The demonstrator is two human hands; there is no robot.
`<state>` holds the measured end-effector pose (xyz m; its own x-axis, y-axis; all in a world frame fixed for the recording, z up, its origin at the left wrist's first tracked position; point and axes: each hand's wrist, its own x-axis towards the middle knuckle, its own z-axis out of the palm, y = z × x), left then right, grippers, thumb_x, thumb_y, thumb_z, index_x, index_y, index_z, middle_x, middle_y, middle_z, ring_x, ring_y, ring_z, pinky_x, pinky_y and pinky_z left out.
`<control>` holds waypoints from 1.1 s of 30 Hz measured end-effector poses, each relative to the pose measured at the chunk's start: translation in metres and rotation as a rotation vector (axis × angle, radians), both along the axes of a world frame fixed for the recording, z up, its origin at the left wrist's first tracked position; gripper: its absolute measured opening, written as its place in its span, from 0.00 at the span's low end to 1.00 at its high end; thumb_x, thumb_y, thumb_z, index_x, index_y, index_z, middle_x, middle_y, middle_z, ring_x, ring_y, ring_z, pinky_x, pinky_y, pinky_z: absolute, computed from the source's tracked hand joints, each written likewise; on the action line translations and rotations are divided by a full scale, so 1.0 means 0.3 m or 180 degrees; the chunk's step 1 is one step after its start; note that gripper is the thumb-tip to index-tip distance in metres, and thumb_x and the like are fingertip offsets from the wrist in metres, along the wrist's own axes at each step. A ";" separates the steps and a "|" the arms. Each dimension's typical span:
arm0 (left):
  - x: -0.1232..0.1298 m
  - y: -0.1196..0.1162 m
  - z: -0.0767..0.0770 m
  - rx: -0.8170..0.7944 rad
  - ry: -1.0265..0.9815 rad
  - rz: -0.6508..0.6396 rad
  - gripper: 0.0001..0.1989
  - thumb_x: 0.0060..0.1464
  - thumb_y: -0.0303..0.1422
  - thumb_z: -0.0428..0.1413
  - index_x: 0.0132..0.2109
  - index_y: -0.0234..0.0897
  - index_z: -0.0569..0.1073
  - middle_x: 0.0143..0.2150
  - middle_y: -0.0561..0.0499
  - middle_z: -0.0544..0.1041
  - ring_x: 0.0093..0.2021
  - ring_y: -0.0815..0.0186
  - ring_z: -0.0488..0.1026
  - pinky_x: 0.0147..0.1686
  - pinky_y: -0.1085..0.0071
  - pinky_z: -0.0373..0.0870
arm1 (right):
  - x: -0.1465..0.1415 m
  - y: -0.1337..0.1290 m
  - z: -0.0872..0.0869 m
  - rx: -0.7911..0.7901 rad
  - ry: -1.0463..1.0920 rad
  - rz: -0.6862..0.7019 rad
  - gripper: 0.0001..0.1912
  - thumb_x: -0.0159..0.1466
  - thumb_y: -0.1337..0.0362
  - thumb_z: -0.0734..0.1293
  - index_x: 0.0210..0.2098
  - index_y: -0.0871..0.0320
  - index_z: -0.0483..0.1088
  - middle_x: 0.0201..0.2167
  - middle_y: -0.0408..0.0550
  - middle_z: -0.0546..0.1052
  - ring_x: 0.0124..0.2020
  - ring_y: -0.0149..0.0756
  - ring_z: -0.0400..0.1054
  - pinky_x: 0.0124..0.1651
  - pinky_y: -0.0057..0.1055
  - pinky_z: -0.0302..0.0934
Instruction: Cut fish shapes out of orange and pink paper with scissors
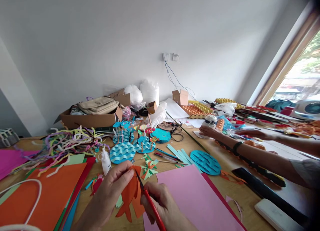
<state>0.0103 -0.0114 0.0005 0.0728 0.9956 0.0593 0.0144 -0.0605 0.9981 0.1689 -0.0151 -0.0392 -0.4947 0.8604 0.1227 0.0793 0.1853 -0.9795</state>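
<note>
My left hand (113,186) pinches the top of a piece of orange paper (128,196) cut into a curved outline with a forked lower end. In my right hand (163,202) are red-handled scissors (154,207), their dark blades at the paper's upper right edge. How far the blades are apart I cannot tell. Beneath the right hand lies a pink sheet (185,191) over a red one. Just beyond my left hand stands a white glue bottle (106,162). Green and orange paper scraps (149,166) lie past the scissors.
Left are stacked coloured sheets (45,184) and a heap of pipe cleaners (80,141). Blue wavy paper discs (122,152) and small paper decorations lie ahead. At the right, a co-worker's arms (260,154) reach over the table. A long black object (267,194) lies near a white case (275,214).
</note>
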 end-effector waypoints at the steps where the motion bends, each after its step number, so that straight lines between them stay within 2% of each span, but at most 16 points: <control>1: 0.003 -0.002 0.005 -0.0033 -0.0009 -0.0029 0.13 0.51 0.40 0.54 0.24 0.38 0.67 0.23 0.57 0.64 0.26 0.69 0.57 0.26 0.75 0.58 | 0.001 0.000 0.001 -0.0020 -0.0007 -0.0004 0.16 0.63 0.63 0.59 0.19 0.58 0.56 0.14 0.35 0.58 0.16 0.23 0.50 0.19 0.21 0.44; 12: 0.004 0.001 -0.014 -0.0101 -0.0070 0.0090 0.10 0.50 0.40 0.56 0.27 0.39 0.71 0.25 0.56 0.67 0.28 0.67 0.60 0.28 0.75 0.59 | -0.002 0.005 -0.014 0.0101 0.0021 -0.0005 0.17 0.65 0.61 0.59 0.21 0.58 0.57 0.14 0.35 0.58 0.16 0.22 0.49 0.19 0.21 0.43; 21: 0.003 -0.002 -0.006 -0.0168 -0.0141 -0.0025 0.11 0.51 0.40 0.55 0.26 0.39 0.69 0.23 0.57 0.65 0.26 0.68 0.59 0.27 0.75 0.58 | 0.001 -0.003 -0.006 0.0178 -0.0123 -0.0065 0.22 0.66 0.51 0.58 0.21 0.58 0.57 0.15 0.35 0.57 0.17 0.23 0.49 0.19 0.22 0.42; 33: -0.009 -0.003 -0.016 -0.0241 -0.0212 -0.0158 0.11 0.52 0.39 0.55 0.26 0.38 0.68 0.23 0.57 0.63 0.26 0.69 0.56 0.26 0.75 0.57 | -0.004 0.005 -0.005 0.0237 0.0012 -0.0003 0.22 0.66 0.53 0.58 0.20 0.58 0.57 0.14 0.35 0.58 0.16 0.23 0.50 0.19 0.21 0.44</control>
<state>0.0077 -0.0122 -0.0043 0.1205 0.9927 -0.0095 -0.0534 0.0160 0.9984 0.1677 -0.0137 -0.0407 -0.4934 0.8492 0.1881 0.0759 0.2575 -0.9633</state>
